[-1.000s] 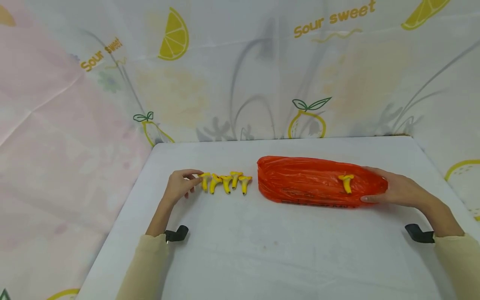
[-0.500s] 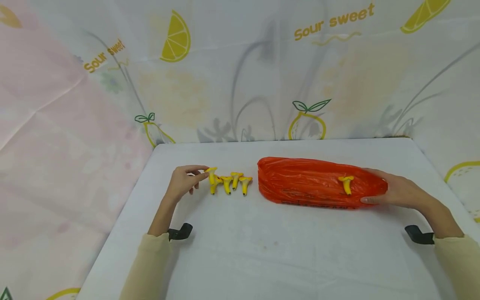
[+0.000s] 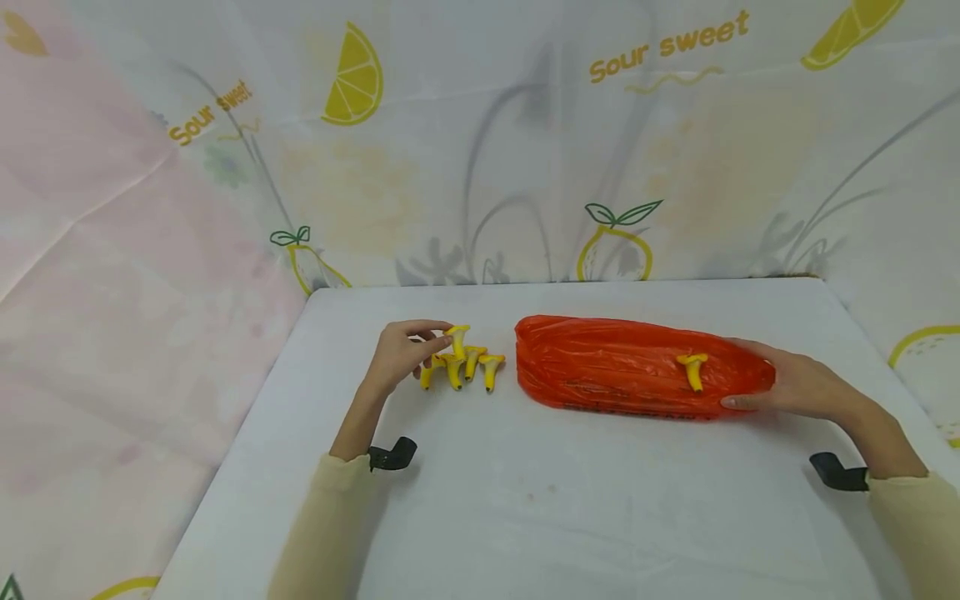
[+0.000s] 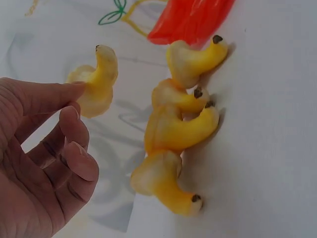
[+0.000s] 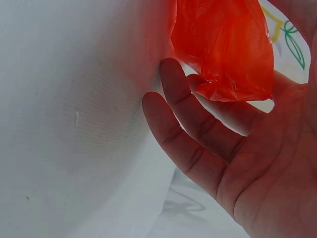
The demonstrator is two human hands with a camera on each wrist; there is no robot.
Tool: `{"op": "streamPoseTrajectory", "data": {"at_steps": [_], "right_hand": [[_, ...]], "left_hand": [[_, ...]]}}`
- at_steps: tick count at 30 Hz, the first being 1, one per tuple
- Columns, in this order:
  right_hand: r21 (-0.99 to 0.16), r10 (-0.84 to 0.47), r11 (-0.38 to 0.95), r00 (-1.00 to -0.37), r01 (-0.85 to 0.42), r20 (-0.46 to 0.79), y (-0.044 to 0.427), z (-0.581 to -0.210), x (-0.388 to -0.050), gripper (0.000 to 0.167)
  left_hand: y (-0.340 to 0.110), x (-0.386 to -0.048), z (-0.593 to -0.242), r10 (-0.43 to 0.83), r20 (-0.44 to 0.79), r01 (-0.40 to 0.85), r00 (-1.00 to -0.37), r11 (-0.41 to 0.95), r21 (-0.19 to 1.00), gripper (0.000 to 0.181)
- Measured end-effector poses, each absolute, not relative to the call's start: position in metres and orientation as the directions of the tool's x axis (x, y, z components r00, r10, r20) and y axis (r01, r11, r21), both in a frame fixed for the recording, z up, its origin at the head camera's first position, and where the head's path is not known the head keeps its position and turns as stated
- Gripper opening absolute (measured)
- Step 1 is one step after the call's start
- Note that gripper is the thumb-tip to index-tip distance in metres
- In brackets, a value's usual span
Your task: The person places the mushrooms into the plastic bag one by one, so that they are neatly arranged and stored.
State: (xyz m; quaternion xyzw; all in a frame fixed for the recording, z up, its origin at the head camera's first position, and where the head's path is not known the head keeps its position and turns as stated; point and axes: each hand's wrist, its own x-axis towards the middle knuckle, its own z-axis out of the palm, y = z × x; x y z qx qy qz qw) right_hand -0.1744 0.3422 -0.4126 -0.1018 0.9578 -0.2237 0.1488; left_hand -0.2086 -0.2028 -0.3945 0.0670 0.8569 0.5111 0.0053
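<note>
My left hand (image 3: pixel 408 350) pinches a yellow, trumpet-shaped toy mushroom (image 4: pixel 101 84) between thumb and finger, raised off the table. Just below and to the right, several like mushrooms (image 3: pixel 491 371) lie in a row, their dark stem tips plain in the left wrist view. A long red plastic bag (image 3: pixel 600 367) lies on its side at the right. My right hand (image 3: pixel 802 379) holds its right end, thumb on the near side and other fingers partly hidden behind. Another yellow mushroom (image 3: pixel 693 372) rests on top of the bag.
Everything lies on a white-covered table (image 3: pixel 570 500). A patterned cloth (image 3: pixel 465 150) with lemon prints hangs upright behind its back edge. Black wrist mounts (image 3: pixel 393 454) stick out from both forearms.
My left hand has lifted the leftmost mushroom and carried it rightward, above the others in the row. The right hand and the bag have stayed in place.
</note>
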Motion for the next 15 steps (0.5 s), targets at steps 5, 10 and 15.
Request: {"op": "streamPoseTrajectory", "data": {"at_steps": [5, 10, 15], "right_hand": [[-0.452, -0.256, 0.883, -0.936, -0.125, -0.241, 0.343, -0.413, -0.176, 0.101], [-0.455, -0.255, 0.882, -0.936, -0.122, -0.243, 0.344, -0.414, -0.176, 0.102], [-0.457, -0.256, 0.881, -0.937, -0.125, -0.238, 0.343, -0.415, -0.176, 0.102]], "left_hand": [[-0.182, -0.213, -0.393, 0.151, 0.082, 0.141, -0.985, 0.438, 0.888, 0.022], [-0.164, -0.216, -0.394, 0.185, 0.08, 0.158, -0.979, 0.454, 0.877, 0.02], [-0.15, -0.218, -0.397, 0.208, 0.064, 0.148, -0.976, 0.417, 0.897, 0.021]]}}
